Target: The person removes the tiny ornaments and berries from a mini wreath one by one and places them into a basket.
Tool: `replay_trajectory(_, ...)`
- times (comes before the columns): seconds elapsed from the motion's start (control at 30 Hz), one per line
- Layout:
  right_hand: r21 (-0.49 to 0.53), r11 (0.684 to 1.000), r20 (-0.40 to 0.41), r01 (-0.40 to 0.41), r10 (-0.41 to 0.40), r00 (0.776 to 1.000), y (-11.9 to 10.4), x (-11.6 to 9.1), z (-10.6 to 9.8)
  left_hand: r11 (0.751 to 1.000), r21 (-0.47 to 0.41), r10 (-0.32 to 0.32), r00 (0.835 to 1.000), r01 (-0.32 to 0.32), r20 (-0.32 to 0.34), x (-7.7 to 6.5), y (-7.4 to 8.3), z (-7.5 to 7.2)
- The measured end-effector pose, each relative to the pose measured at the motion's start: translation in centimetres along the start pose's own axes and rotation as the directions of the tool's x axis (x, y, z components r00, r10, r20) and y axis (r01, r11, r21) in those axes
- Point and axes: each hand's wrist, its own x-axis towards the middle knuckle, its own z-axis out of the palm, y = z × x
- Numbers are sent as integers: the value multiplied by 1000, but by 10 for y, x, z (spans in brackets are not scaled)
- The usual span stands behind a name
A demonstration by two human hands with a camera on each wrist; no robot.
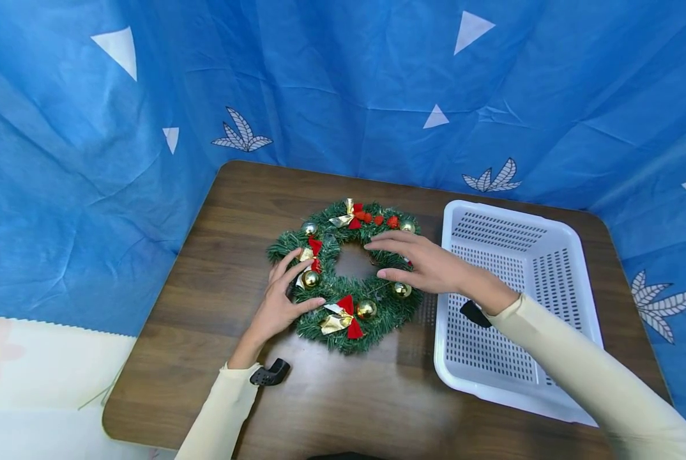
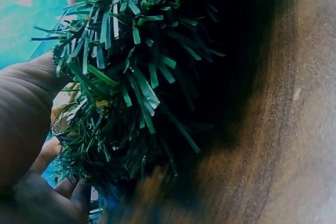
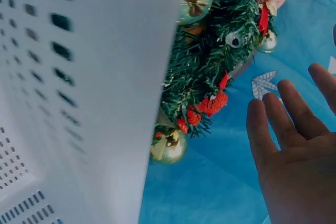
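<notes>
A green Christmas wreath point(image 1: 349, 342) lies on the table, trimmed with red and gold bows point(image 1: 343, 317), gold balls point(image 1: 366, 310) and red berries point(image 1: 393, 222). My left hand point(image 1: 282, 300) rests at its left side, fingers and thumb spread over the greenery. Close up in the left wrist view, the thumb point(image 2: 26, 108) lies along the dark green tinsel point(image 2: 131, 66); the other fingers are partly hidden. Over the wreath's right side is my right hand point(image 1: 420, 260), its fingers extended and holding nothing. The right wrist view shows those fingers point(image 3: 286, 116) apart from the wreath point(image 3: 210, 51).
To the right stands a white perforated plastic basket point(image 1: 455, 377), with my right forearm passing over it. The brown wooden table point(image 1: 193, 306) has a blue patterned curtain point(image 1: 331, 89) behind it. Each wrist wears a black strap point(image 1: 269, 373).
</notes>
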Motion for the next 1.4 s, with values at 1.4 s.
replay_trajectory(1.4,118,975,290,188,-215,933,-20,111,47,994,-81,-77,997,77,8,-2,0,2)
